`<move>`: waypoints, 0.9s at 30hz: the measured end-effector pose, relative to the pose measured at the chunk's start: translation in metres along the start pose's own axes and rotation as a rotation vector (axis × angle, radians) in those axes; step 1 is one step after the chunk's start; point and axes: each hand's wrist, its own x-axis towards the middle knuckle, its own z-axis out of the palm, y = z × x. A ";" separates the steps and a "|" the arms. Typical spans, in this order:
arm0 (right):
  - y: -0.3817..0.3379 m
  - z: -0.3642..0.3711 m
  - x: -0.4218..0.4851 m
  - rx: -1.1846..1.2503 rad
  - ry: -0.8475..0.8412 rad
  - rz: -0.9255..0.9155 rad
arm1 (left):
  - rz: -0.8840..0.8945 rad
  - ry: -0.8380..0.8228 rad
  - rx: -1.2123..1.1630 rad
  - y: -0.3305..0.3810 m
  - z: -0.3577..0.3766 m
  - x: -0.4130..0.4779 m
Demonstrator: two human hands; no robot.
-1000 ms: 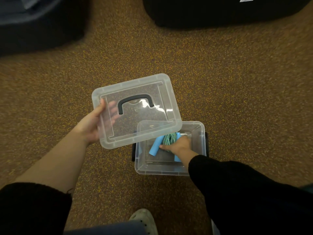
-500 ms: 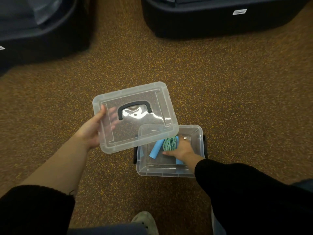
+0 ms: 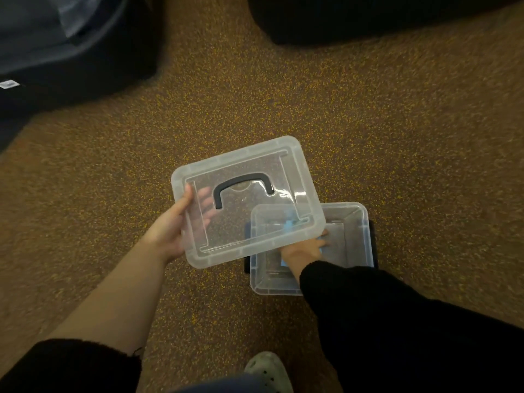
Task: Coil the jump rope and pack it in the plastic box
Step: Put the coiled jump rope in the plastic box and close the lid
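Note:
A clear plastic box point(image 3: 365, 236) with black side clips sits on the brown carpet. My right hand point(image 3: 303, 248) reaches into it and rests on the jump rope point(image 3: 287, 224), of which only bits of blue handle show, blurred through the lid. My left hand point(image 3: 170, 231) grips the left edge of the clear lid point(image 3: 255, 163), thumb on top and fingers underneath. The lid, with its black carry handle point(image 3: 243, 182), hangs tilted over the box's far left corner and hides the rope coil and part of my right hand.
Two large dark cases stand on the speckled carpet, one at the top left point(image 3: 71, 52) and one at the top right point(image 3: 368, 15). My light shoe point(image 3: 269, 373) shows at the bottom edge, close to the box.
The lid has shifted right and toward me and now covers more of the box and the rope. My right hand stays inside the box, a little further left.

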 end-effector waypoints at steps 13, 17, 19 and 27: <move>0.016 -0.034 -0.007 -0.010 -0.034 -0.101 | 0.014 -0.048 -0.036 0.003 0.012 0.017; 0.035 -0.080 -0.016 0.121 -0.210 -0.423 | 0.004 -0.075 -0.043 0.004 0.016 0.015; 0.042 -0.112 -0.020 0.127 -0.232 -0.537 | -0.012 -0.107 -0.043 0.000 0.019 0.013; 0.030 -0.201 -0.044 0.812 -0.353 -0.427 | -0.011 -0.092 0.022 -0.015 0.039 0.009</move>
